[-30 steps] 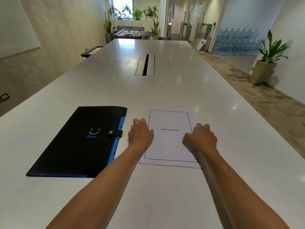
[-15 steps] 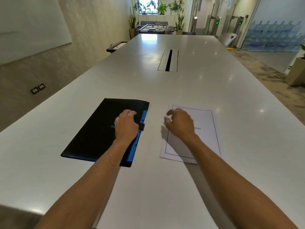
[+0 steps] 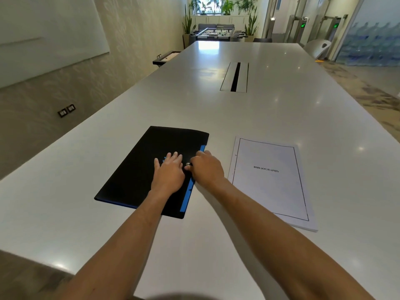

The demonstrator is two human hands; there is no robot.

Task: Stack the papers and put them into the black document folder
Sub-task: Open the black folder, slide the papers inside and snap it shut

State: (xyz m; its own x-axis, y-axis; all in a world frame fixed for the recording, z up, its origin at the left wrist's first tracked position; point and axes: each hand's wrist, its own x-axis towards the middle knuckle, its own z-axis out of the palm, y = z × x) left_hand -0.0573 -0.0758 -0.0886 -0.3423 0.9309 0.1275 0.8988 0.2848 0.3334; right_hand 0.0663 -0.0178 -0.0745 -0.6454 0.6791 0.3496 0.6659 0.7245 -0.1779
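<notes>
A black document folder with a blue edge lies closed on the white table, a little left of centre. My left hand rests flat on its cover with fingers spread. My right hand is at the folder's right edge, fingers pinched on the snap strap, whose metal button shows by the thumb. To the right lies a squared stack of white papers, the top sheet printed "BIBLIOGRAPHY" inside a black border. Neither hand touches the papers.
A cable slot is set into the table's middle, farther back. The table's left edge runs close to the folder, with a wall beyond. A white chair stands at the far right; a foosball table and plants stand beyond the far end.
Both hands left the paper stack and went left to the folder. The left hand settled flat on the cover; the right hand crossed from the papers to the snap strap.
</notes>
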